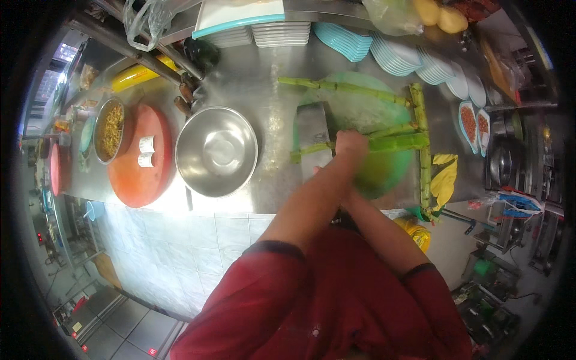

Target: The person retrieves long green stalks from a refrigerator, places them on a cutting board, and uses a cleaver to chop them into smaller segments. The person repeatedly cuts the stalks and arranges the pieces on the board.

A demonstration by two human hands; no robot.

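Note:
Near the middle of a round green cutting board (382, 175), my left hand (352, 146) grips a green jointed stalk (396, 143) that looks like sugarcane. To its left a broad cleaver (314, 123) crosses the stalk's line, blade pointing away from me. Part of the stalk (297, 156) shows at the blade's left side. My left forearm passes over the right one and covers most of my right hand (317, 170). Only a fingertip shows, at the cleaver's near end; the handle is hidden. Another stalk (342, 86) lies across the board's far part.
One long stalk (420, 148) lies along the board's right side, beside a yellow cloth (444, 180). Leftward are a steel bowl (216, 153), a red round board (139, 180) and a pot of chopped food (111, 130). Stacked dishes (396, 54) line the counter's back.

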